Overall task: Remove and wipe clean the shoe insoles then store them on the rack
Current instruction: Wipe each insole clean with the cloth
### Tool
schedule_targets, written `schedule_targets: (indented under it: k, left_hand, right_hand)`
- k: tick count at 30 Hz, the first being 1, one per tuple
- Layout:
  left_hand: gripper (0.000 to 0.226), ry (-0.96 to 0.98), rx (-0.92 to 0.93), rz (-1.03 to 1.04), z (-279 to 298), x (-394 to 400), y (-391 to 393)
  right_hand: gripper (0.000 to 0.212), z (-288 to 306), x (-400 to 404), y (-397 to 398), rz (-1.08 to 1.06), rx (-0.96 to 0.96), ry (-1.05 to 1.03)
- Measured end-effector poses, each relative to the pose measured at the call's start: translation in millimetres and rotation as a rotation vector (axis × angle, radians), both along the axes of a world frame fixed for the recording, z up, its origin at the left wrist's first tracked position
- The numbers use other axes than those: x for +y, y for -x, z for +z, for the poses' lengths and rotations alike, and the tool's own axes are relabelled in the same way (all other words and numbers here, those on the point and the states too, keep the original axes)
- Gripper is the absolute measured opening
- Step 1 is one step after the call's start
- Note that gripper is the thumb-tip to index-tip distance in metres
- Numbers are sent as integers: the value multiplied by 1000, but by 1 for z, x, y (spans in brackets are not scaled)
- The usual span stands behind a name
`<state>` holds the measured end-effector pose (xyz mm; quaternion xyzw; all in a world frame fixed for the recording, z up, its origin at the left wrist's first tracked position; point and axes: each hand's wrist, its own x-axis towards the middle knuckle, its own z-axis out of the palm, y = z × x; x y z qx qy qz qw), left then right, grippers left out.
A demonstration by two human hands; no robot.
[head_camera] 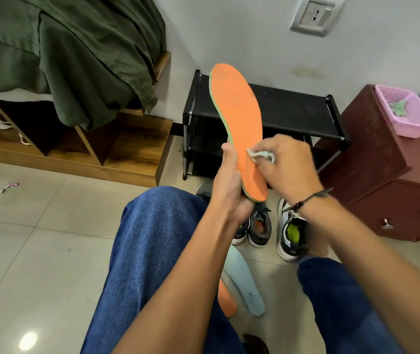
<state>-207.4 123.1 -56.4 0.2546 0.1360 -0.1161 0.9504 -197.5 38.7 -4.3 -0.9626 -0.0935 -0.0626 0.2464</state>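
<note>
Orange insole [239, 123], before shoe rack [293, 111]: left hand [229, 190] clasps heel; right hand [288, 167] pinches cloth [260, 155]. Advise firm, full-length strokes.

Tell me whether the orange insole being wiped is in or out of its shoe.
Out. The left hand holds the orange insole upright in the air, above the shoes on the floor, while the right hand presses a cloth on it.

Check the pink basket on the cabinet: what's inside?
The pink basket holds a crumpled greenish cloth against its far side. Its near wall hides part of the floor, so anything lying there cannot be seen.
</note>
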Motion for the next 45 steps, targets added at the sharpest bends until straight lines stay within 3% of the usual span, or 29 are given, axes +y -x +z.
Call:
schedule_targets:
  k: [5, 10, 13, 19, 24, 27, 30, 33, 38, 45]
  left_hand:
    - [67, 67, 82, 16, -7, -6, 1]
    - [42, 19, 68, -1, -2, -17, 5]
    - [38, 32, 53, 39, -1, -22, 7]
    - [34, -12, 91, 6, -7, -37, 11]
    - [33, -12, 286, -70, -17, -55, 20]
    - [32, -116, 367, -119, -36, -69, 29]
    - [25, -358, 416, -136, -65, -86, 42]
    - [13, -568, 467, -292, -89, -94, 54]
    - [17, -622, 531, -694, -125, -106, 70]
    - [10, -872, 653, -921, -194, -140, 81]
  right_hand:
    - [25, -15, 7, 33, 40, -63, -120]
    - [22, -18, -2, 46, 36, -39, -153]
    - [36, -20, -5, 53, 12, -18, -181]
    - [24, -26, -25, 58, -65, 142, -344]
    - [33, -33, -57, 64, -66, 378, -489]
    - [31, -51, -78, 77, -166, 476, -654]
    - [33, -75, -94, 91, -333, 584, -855]
    - [30, -94, -108, 99, -435, 640, -921]
    - [35, -131, -141, 102, -478, 727, -800]
    - [16, -205, -177, 107, -432, 881, -274]
